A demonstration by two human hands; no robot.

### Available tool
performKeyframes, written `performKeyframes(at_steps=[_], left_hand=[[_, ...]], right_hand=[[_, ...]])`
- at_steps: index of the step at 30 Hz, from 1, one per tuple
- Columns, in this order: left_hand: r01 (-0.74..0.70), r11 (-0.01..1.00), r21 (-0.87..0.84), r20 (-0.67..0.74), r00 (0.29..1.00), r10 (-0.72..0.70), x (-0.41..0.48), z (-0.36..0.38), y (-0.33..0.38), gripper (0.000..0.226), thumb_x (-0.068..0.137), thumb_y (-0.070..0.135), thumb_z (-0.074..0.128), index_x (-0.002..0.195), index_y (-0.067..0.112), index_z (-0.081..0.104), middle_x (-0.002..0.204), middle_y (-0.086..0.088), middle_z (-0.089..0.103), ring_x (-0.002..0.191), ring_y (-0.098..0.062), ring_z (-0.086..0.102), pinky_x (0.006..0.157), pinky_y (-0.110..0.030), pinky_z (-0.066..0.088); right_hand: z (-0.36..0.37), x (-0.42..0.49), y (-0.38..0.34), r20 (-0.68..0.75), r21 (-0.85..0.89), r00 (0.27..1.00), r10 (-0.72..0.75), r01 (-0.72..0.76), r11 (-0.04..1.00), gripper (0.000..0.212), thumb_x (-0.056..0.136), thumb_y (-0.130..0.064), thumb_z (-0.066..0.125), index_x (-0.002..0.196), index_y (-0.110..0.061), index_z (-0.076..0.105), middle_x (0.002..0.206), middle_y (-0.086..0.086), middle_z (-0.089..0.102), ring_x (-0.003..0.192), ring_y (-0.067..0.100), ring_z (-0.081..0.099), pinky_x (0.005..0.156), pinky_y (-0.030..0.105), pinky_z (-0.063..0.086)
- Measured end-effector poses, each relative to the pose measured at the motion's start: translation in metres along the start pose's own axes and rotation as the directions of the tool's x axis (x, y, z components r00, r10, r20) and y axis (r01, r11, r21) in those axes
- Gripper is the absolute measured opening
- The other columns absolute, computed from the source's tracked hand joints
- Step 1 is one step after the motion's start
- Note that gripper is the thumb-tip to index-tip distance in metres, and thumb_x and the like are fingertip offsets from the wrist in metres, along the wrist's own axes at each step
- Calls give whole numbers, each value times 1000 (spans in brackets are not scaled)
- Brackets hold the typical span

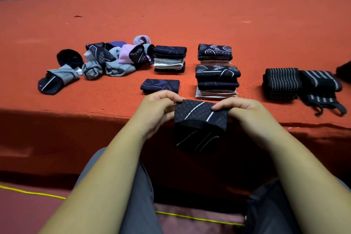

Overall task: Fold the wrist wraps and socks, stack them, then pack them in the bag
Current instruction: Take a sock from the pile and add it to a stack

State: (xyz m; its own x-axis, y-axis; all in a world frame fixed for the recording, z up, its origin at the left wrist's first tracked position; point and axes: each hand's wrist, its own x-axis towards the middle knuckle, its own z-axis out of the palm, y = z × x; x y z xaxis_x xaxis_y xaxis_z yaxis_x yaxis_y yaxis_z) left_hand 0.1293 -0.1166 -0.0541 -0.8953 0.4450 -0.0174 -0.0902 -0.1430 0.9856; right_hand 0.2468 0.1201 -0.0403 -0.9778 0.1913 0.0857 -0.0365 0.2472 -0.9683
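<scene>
The left hand (159, 106) and right hand (239, 108) each pinch a top corner of the black knitted sock with white lines (199, 125), which looks soft, light and floppy, maybe folded once, by the near edge of the red cloth counter (190, 24).

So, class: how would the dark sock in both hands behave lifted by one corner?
Probably floppy: the dark sock droops below the left hand and right hand pinching its top edge. Likely light, since a pinch carries it. Its textured knit probably resists slipping.
</scene>
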Motion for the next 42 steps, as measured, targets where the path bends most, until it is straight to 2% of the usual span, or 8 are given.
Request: performKeyframes(at_steps=[5,8,15,19,26,33,39,42], left_hand=[[13,995,-99,32,999,-10,0,6,-4,13,86,9,66,98,12,70,103,-20,67,90,-27,63,77,-31,56],[2,993,114,79,997,-11,-2,7,-6,40,90,9,82,124,9,61,109,-20,74,91,-15,72,74,-23,55],[-30,995,95,95,995,21,-5,11,-1,38,91,-1,77,124,10,63,105,-8,79,90,-17,74,70,-30,59],[-59,994,-97,89,994,67,-7,16,-1,38,92,0,76,125,9,60,104,-9,77,86,-21,72,75,-36,57],[-116,955,-273,-36,993,110,-7,20,3,34,94,-3,71,126,5,60,108,-13,76,92,-23,74,81,-34,62],[84,972,-218,196,980,-41,-14,19,2,44,100,25,70,133,-3,62,128,-19,73,119,-34,70,107,-45,55],[59,998,-35,241,969,-49,-9,9,-3,40,98,12,72,136,7,63,134,-21,70,124,-42,67,104,-64,52],[18,998,-61,236,972,-3,-9,8,-3,37,99,5,69,135,2,63,133,-23,70,121,-41,68,105,-56,53]], right_hand=[[4,-3,-1,-4,41,1000,-21,22,999,34,101,3,50,99,-8,83,77,-8,78,64,-6,63,60,5,43],[7,-4,0,-18,2,999,-45,45,999,6,95,-12,76,97,-16,80,91,-4,77,77,3,63,74,20,49],[15,2,9,-19,75,996,-92,93,993,37,86,-9,81,111,-30,63,106,9,70,94,20,66,84,47,57],[20,-2,3,-19,252,997,-69,71,965,53,95,0,73,140,-25,60,124,6,77,113,21,74,94,35,61],[14,-4,-3,115,108,993,4,-16,994,8,100,-19,69,100,-15,75,76,-1,64,59,8,52,54,21,42],[22,-2,4,45,299,999,22,-35,954,23,102,-14,68,123,-11,75,117,26,76,103,41,72,92,53,54],[21,-2,5,56,408,998,29,-49,912,27,102,-12,67,128,-6,70,121,25,75,116,46,71,101,58,57],[19,-1,6,105,282,994,16,-45,958,26,99,-20,72,124,-14,72,108,22,76,89,31,66,77,43,52]])
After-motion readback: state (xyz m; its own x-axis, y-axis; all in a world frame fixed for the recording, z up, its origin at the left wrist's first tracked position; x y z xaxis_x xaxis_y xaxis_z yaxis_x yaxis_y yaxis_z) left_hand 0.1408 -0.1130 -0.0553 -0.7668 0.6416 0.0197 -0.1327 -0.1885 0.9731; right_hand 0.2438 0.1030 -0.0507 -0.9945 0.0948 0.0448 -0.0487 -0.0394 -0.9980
